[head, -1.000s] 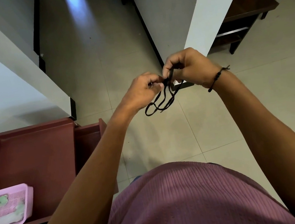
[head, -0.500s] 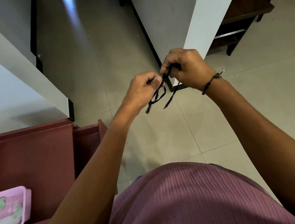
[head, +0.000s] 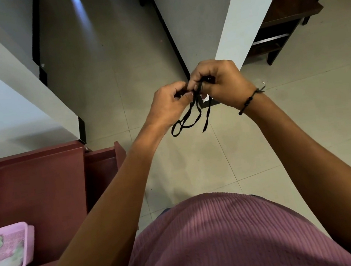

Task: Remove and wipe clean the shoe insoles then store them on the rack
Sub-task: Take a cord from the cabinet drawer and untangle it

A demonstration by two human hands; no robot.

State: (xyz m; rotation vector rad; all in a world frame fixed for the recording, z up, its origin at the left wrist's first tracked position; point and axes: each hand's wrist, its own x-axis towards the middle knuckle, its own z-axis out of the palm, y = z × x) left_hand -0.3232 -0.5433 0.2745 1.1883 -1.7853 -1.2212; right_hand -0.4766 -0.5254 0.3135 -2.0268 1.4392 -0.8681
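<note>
A black shoelace (head: 187, 120) hangs in loops below my two hands, held up at chest height over the tiled floor. My left hand (head: 168, 104) pinches the lace between thumb and fingers. My right hand (head: 219, 81), with a black cord bracelet at the wrist, has its fingers curled round the lace's upper part. The two hands touch at the fingertips. No shoe and no insole are in view.
A dark red rack (head: 35, 188) stands at lower left, with a pink tray (head: 25, 244) holding green and white cloth on its top. A white wall corner (head: 243, 10) rises ahead. A dark wooden bench (head: 279, 28) stands at the upper right.
The lace loops below my hands shortened, then hang longer again. Both hands stay together at much the same height, working the lace.
</note>
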